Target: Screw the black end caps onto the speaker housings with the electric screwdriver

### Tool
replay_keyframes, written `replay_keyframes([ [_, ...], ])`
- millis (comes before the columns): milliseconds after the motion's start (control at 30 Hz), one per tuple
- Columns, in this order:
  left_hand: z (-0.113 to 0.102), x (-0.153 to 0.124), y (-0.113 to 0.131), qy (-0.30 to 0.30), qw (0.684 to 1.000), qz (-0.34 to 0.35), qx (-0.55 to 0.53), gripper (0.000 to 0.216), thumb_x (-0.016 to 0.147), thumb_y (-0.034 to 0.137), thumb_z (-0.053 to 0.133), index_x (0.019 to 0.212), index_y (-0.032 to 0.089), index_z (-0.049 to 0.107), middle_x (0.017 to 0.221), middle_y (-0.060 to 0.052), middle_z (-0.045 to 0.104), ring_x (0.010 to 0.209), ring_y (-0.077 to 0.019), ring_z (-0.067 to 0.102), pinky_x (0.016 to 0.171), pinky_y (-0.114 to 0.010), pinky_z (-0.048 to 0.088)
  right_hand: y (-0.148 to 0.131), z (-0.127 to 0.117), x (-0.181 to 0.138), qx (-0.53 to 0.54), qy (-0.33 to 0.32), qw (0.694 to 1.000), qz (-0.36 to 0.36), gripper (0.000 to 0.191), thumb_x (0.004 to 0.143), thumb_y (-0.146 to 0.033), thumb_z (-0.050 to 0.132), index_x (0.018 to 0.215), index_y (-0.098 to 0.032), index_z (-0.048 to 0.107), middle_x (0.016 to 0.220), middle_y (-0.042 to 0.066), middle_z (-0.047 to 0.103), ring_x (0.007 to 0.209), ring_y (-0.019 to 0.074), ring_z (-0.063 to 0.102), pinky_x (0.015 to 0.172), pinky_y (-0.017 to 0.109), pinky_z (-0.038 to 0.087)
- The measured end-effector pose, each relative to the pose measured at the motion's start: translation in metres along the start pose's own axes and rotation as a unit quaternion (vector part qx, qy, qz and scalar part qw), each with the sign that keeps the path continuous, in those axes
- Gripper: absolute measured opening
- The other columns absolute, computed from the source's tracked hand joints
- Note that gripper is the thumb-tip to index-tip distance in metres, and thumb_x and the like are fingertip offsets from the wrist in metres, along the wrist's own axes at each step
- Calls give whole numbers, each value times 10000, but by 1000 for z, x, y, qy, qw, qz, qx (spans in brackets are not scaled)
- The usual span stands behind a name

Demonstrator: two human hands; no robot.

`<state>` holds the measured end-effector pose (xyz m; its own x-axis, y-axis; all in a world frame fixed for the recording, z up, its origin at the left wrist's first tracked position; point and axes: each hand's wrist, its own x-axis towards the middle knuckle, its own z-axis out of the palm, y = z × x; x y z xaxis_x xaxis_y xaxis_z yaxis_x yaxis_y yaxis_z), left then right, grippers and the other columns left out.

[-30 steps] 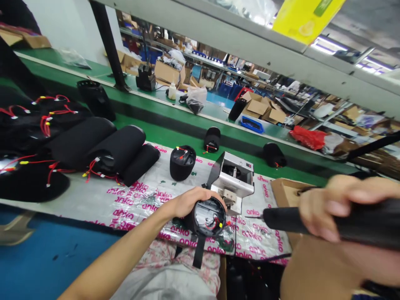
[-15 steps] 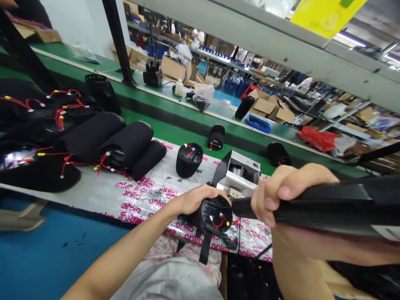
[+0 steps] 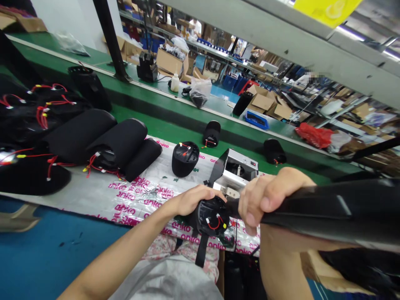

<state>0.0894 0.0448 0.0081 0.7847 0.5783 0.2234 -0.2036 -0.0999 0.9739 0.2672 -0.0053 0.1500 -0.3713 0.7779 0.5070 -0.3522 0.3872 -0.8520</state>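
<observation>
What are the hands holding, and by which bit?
The left hand holds the black cylindrical housing with red wires by its far upper rim; the right hand grips the long black handheld tool near its narrow front end.

right hand (image 3: 268, 198) | moved leftward | black tool (image 3: 315, 212): nose now at black cylinder (image 3: 210, 217)

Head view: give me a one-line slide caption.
The left hand holds a black cylinder with red wires; the right hand grips a black handheld tool close beside it.

Blue floor (image 3: 84, 250), pale wall (image 3: 73, 21) beside a black post (image 3: 108, 39), green bench (image 3: 175, 132), bright ceiling lights (image 3: 351, 33).
</observation>
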Motion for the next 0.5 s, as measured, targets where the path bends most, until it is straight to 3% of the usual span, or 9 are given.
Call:
replay_keyframes([
  [200,0,-1,0,-7,1000,-6,-2,604,1100,494,354,1212,105,802,1267,-131,814,1099,-298,749,1023,-344,556,16,-2,1,50,6,999,-10,406,1114,-483,606,1002,-175,847,640,43,754,380,134,630,417,224,556],
  [333,0,-1,-1,-5,1000,-20,-3,613,1092,491,358,1234,86,796,1250,-143,818,1070,-299,750,1002,-352,558,21,-5,-3,64,25,998,-2,317,1082,-430,656,976,-181,820,667,23,761,379,112,610,406,203,520],
  [500,0,2,1,1,1000,-25,-1,610,1094,535,386,1183,120,825,1222,-117,838,1093,-310,756,1023,-366,555,19,-3,-2,42,18,999,-7,403,1108,-492,613,949,-176,805,698,47,773,434,147,674,424,231,548],
])
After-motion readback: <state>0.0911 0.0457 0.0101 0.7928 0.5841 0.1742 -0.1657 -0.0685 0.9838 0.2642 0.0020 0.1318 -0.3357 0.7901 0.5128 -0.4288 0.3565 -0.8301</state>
